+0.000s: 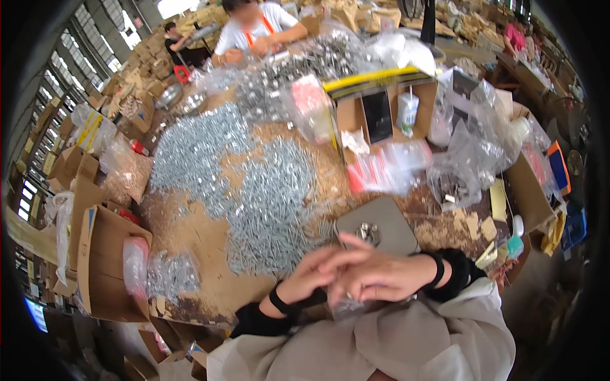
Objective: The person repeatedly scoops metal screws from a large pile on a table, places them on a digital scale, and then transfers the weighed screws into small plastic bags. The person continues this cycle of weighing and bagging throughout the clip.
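My left hand point(310, 274) and my right hand point(380, 274) meet close to my body at the table's near edge. The left fingers are smeared by motion and overlap the right hand, so their grip cannot be read. On the right hand, one finger sticks out while the others curl in; what they hold, if anything, is hidden. Just under the hands shows a bit of clear plastic bag point(347, 308). Beyond them lies a grey flat plate point(395, 219) with a few shiny metal pieces point(368, 232) on it. A large heap of silvery screws point(270, 213) spreads to the left.
An open cardboard box point(105, 260) and a bag of screws point(173, 274) stand at left. Ahead, a carton point(346, 101) holds a phone point(377, 117) and a cup point(407, 113), with red-and-clear plastic bags point(389, 166) before it. Another person point(257, 32) sits across the table.
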`<state>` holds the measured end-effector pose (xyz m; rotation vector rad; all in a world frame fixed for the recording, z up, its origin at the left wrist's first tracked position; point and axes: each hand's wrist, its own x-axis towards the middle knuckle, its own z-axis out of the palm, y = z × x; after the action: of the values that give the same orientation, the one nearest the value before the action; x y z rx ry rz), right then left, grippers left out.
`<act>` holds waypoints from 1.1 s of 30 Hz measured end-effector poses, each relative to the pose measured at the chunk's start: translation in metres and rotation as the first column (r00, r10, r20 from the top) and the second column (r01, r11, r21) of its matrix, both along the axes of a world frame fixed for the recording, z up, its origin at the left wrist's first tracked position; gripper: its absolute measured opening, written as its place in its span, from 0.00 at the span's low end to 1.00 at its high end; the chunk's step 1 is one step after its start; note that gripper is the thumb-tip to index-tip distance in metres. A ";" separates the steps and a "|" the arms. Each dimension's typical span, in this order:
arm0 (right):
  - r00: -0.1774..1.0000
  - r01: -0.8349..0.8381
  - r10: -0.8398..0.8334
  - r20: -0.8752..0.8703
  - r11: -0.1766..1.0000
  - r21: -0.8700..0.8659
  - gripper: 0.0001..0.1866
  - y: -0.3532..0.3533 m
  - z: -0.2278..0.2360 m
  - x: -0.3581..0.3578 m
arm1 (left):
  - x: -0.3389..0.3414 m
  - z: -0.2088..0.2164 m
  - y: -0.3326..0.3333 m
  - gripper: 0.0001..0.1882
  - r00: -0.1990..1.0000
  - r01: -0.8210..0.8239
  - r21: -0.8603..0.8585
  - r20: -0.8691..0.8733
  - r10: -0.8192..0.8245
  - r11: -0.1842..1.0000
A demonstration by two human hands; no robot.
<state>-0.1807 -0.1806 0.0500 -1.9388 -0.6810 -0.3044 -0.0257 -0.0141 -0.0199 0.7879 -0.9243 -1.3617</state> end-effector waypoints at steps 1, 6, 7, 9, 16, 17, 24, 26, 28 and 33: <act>0.997 0.072 -0.071 0.031 0.996 -0.056 0.07 0.003 -0.001 -0.001 | -0.006 0.007 -0.003 0.25 0.970 0.032 -0.104 -0.236 -0.056 0.994; 0.984 0.173 -0.162 0.069 0.959 -0.226 0.09 0.002 0.001 -0.008 | -0.021 0.040 -0.002 0.35 0.988 0.098 0.137 -0.135 -0.080 0.986; 0.985 0.172 -0.169 0.033 0.965 -0.199 0.09 0.000 0.001 -0.013 | -0.023 0.033 0.000 0.34 0.992 0.089 0.128 -0.095 -0.077 0.988; 0.961 0.272 -0.276 -0.002 0.949 -0.157 0.14 -0.012 0.002 -0.029 | -0.025 0.020 0.002 0.31 0.998 0.070 0.105 0.000 -0.071 0.992; 0.756 0.522 -0.640 -0.138 0.716 -0.464 0.53 -0.047 -0.037 -0.038 | -0.035 0.028 0.000 0.23 0.912 -0.182 0.006 0.374 0.167 0.983; 0.768 0.497 -0.622 -0.150 0.727 -0.474 0.53 -0.047 -0.045 -0.035 | -0.037 0.029 0.000 0.24 0.891 -0.194 0.023 0.422 0.166 0.981; 0.677 0.648 -0.733 -0.075 0.641 -0.412 0.48 -0.019 -0.039 -0.025 | -0.036 0.003 -0.006 0.26 0.826 -0.236 -0.001 0.527 0.201 0.972; 0.689 0.672 -0.711 -0.141 0.699 -0.246 0.47 -0.008 -0.033 -0.032 | -0.036 -0.001 -0.006 0.26 0.825 -0.269 0.009 0.518 0.225 0.963; 0.713 0.667 -0.699 -0.059 0.701 -0.253 0.47 0.006 -0.018 -0.038 | -0.039 0.003 -0.007 0.26 0.808 -0.304 0.003 0.530 0.256 0.953; 0.761 0.611 -0.642 0.089 0.665 -0.430 0.45 0.031 -0.004 -0.032 | -0.044 0.000 -0.006 0.34 0.893 -0.210 -0.024 0.402 0.202 0.977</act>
<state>-0.2123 -0.1492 0.0462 -2.5803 0.0236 -0.5394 -0.0694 -0.0201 -0.0201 1.1773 -1.1105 -1.0395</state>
